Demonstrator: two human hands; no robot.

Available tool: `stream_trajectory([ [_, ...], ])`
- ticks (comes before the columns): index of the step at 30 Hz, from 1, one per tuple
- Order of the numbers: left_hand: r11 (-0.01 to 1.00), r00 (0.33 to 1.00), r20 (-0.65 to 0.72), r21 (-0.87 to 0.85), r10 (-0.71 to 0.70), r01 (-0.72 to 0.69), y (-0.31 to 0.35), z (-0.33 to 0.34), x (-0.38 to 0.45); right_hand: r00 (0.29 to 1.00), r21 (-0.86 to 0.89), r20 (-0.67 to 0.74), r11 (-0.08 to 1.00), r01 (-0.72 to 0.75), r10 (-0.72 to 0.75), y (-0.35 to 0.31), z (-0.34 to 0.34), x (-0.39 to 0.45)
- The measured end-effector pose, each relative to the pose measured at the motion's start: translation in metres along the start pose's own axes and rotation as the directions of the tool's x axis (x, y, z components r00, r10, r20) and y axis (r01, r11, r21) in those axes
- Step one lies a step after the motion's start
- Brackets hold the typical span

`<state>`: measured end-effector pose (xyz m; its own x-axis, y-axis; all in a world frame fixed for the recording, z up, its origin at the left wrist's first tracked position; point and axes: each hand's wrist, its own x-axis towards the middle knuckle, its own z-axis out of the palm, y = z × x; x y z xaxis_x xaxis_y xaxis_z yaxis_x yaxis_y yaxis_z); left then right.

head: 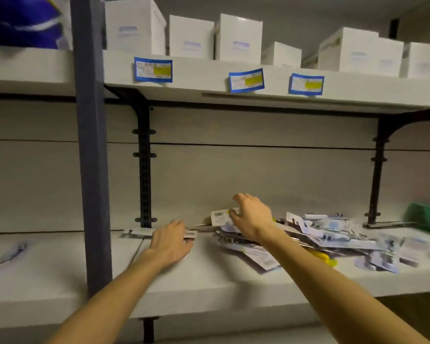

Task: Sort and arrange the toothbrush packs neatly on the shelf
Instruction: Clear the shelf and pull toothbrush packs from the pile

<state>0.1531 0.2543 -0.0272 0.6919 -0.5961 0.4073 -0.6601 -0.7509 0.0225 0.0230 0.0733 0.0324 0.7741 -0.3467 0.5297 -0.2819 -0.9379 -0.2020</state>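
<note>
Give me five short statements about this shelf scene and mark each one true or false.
1. The toothbrush packs lie in a loose heap on the lower shelf. True.
2. The right hand is at a pack with a barcode at the top of the heap. True.
3. The left hand is up among the white boxes. False: it lies on the lower shelf, on a flat pack by the back wall.
4. The green basket sits on the upper shelf. False: it stands at the right end of the lower shelf.
5. Three blue-edged labels are stuck on the front edge of the upper shelf. True.
</note>
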Motion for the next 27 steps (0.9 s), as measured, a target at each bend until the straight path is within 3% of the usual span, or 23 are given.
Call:
stream_trajectory([
  [7, 0.981, 0.987, -0.026, 0.111, -0.157, 0.159, -0.032, 0.029, 0.032, 0.973, -0.100, 0.231, 0.994, 0.041, -0.017, 0.006, 0.048, 0.082],
  [13, 0.966, 0.973, -0.043, 0.115, -0.227, 0.231, -0.057, 0.055, 0.046, 0.943, -0.164, 0.325, 0.977, 0.139, -0.080, -0.001, 0.091, 0.110],
  [19, 0.925, 0.984, -0.081, 0.336, -0.158, 0.176, -0.056, 0.054, 0.058, 0.951, -0.239, 0.272, 0.948, 0.212, -0.144, 0.005, 0.110, 0.120],
  [27, 0.954, 0.972, -0.148, 0.212, -0.184, 0.212, -0.056, 0.021, 0.050, 0.931, -0.122, 0.100, 0.924, 0.362, -0.351, 0.019, 0.071, 0.137],
])
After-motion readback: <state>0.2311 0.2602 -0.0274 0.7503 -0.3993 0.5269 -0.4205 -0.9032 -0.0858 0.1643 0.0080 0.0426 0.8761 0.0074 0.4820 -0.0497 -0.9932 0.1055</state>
